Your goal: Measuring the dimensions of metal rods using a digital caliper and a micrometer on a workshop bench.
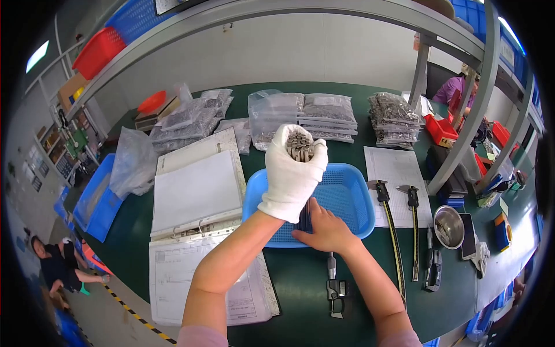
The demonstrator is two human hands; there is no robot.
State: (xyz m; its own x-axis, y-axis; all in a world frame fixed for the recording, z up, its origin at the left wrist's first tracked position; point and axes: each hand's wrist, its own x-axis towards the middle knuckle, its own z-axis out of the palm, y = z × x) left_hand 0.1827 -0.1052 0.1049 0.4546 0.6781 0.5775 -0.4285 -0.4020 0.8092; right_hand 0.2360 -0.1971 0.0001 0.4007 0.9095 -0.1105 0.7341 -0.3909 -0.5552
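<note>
The left hand [293, 176], in a white glove, is curled closely around a cluster of small metal parts [300, 147], whose ends show in the opening between thumb and fingers. The cluster sits at the top of the fist, toward the table's far edge, with its lower portion hidden by the glove. The right hand [328, 231], without a glove, reaches over the near edge of the blue basket [367, 220]; its thumb and fingers are set around a dark, narrow item [305, 215] there, but I cannot tell whether they grip it or merely touch it.

The parts look stiff and hard, probably light singly but with some weight as a bunch. Their smooth metal may slide on itself, so loose pieces could slip out if the fist slackens; breakage seems unlikely. The best hold is probably around the sides of the whole bunch, with the palm supporting it from below.

The cluster is held above the basket, nearer its far edge than its near one. Beyond, bags of metal pieces [328, 110] line the table's [303, 295] far edge. A micrometer [334, 289] lies just off the basket's near edge.
</note>
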